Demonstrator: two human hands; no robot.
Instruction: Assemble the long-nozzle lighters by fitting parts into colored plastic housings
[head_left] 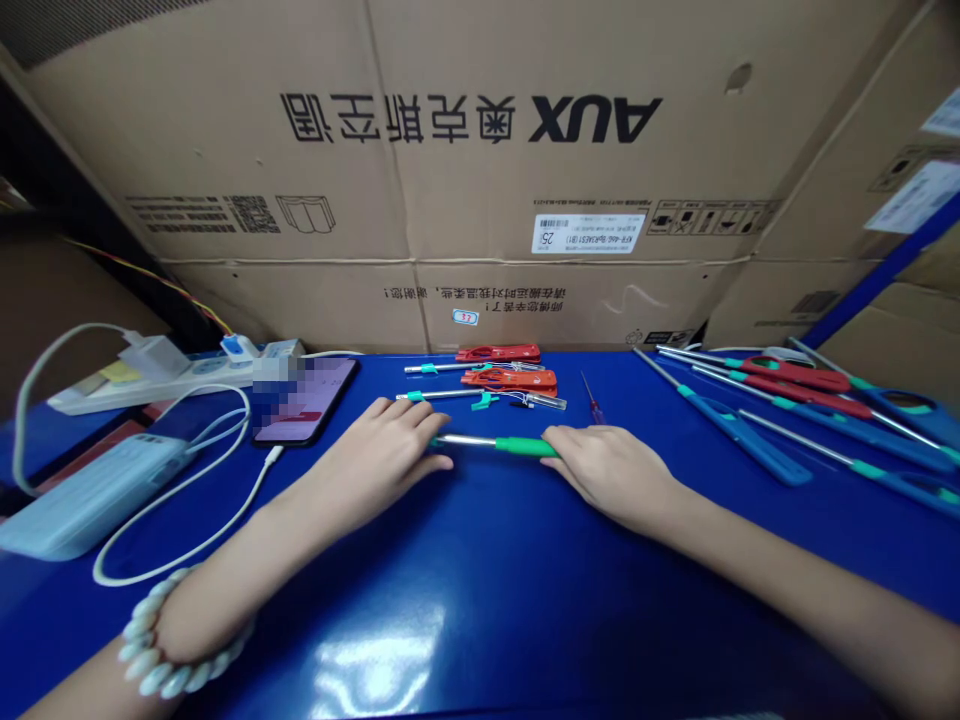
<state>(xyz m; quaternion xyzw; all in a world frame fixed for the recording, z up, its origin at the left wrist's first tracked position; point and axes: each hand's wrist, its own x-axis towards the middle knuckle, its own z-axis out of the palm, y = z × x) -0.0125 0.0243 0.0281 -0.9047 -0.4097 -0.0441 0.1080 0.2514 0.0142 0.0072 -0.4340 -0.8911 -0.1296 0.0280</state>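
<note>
Both hands are on one slim tool with a green handle [517, 446] and a shiny metal shaft [466, 440], held level above the blue table. My right hand [611, 470] is closed around the handle's right end and hides it. At the shaft's left end, the fingers and thumb of my left hand [394, 440] close over the tip, which is covered. Just beyond lie two red open casings [510, 381], [499, 353] with metal tubes [442, 393], teal pieces [484, 401] and a clear tube [547, 402]. Behind my right hand rests a small purple-handled screwdriver [597, 412].
Several long-necked, lighter-like tools with blue bodies [765, 452] and red bodies [799, 374] lie at the right. On the left are a phone [307, 403], a pale blue power bank [97, 495], white cables [217, 545] and a power strip [199, 378]. A cardboard wall [465, 190] stands behind.
</note>
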